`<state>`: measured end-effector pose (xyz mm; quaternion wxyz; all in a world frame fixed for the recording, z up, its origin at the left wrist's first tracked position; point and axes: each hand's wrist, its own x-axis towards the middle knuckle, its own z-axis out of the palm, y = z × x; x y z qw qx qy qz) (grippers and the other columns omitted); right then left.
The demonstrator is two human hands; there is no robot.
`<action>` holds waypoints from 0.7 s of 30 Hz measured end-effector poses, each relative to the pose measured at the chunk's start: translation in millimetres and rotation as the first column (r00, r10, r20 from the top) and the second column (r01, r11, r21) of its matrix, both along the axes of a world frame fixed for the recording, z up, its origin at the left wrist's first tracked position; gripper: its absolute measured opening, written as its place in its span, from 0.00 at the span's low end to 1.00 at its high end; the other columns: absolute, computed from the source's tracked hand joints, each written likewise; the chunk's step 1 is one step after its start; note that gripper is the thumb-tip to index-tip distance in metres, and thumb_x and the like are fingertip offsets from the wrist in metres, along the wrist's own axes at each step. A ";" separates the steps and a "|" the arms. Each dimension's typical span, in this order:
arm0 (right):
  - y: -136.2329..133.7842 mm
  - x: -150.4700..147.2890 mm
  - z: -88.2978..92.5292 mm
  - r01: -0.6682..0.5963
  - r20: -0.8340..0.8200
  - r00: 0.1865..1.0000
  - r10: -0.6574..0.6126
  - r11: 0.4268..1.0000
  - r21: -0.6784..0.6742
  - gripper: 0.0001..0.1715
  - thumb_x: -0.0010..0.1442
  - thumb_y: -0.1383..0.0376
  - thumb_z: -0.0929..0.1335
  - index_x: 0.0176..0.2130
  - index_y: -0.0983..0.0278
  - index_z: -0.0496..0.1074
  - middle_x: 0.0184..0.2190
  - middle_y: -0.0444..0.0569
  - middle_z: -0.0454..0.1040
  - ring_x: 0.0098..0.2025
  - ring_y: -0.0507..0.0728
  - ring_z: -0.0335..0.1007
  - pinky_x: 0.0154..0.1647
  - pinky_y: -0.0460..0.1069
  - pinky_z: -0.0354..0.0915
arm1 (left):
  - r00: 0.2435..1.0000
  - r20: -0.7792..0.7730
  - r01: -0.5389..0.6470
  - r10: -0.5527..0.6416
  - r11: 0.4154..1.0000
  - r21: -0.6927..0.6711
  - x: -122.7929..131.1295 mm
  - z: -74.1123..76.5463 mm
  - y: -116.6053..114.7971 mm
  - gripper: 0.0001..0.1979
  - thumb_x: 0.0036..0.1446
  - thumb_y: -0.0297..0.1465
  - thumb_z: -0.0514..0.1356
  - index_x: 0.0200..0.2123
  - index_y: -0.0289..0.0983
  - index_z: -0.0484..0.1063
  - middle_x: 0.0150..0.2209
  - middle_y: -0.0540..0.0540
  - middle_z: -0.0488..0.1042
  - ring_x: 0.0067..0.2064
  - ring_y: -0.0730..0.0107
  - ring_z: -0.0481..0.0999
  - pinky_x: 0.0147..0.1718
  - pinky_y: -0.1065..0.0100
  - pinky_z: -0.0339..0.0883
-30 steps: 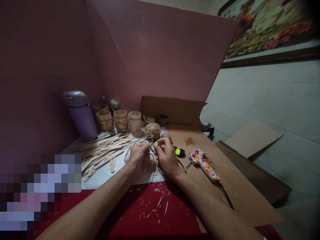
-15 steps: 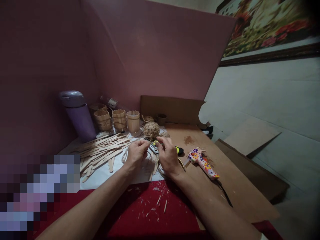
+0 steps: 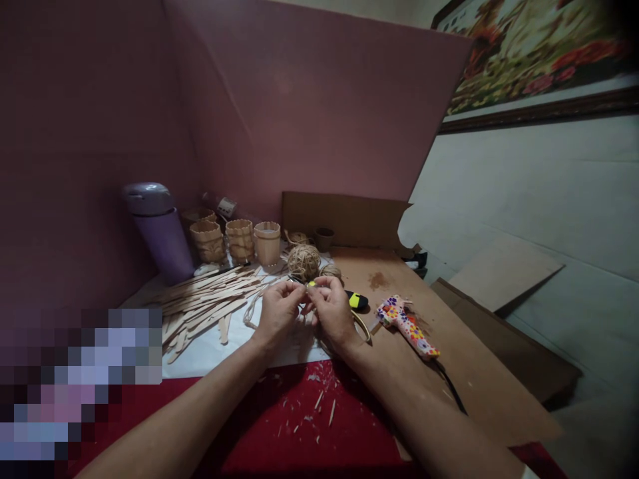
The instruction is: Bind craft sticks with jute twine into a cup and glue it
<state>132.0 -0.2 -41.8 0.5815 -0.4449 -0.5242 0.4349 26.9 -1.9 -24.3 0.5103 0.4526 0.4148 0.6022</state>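
Both left hand, right hand: fingers pinched narrow around tiny piece, identity unclear.

Past the left grip stand three stick cups and one purple flask. Left of it lies one pile of sticks, too many to count. Past the right grip sit two twine balls and one pot. Right of it lies one glue gun.

Dim light; a pink partition folds into a corner behind the red-covered table, a framed floral painting on the pale wall at right
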 end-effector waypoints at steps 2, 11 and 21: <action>-0.9 2.0 0.8 0.019 0.099 0.995 -0.028 0.996 0.082 0.16 0.57 0.58 0.65 0.44 0.62 0.61 0.19 0.39 0.69 0.18 0.50 0.63 0.17 0.44 0.58 | 1.000 -0.009 0.022 -0.022 1.000 0.013 1.4 1.4 -2.2 0.09 0.39 0.33 0.65 0.18 0.34 0.69 0.15 0.53 0.66 0.16 0.80 0.59 0.16 0.75 0.49; 0.0 9.0 4.4 0.032 0.318 0.941 -0.113 0.968 0.250 0.11 0.62 0.60 0.61 0.32 0.63 0.66 0.19 0.41 0.65 0.23 0.52 0.63 0.26 0.46 0.59 | 0.995 -0.032 0.092 -0.092 0.996 -0.010 0.4 3.4 -3.2 0.15 0.38 0.40 0.67 0.19 0.34 0.69 0.12 0.55 0.62 0.13 0.83 0.54 0.13 0.75 0.42; 0.4 15.3 6.4 0.053 0.435 0.880 -0.191 0.950 0.309 0.11 0.62 0.60 0.61 0.32 0.62 0.67 0.24 0.46 0.70 0.26 0.54 0.64 0.26 0.46 0.57 | 0.963 0.110 0.262 -0.247 0.952 -0.161 -1.9 10.2 -9.2 0.15 0.41 0.34 0.64 0.16 0.37 0.59 0.11 0.59 0.52 0.11 0.85 0.48 0.11 0.76 0.41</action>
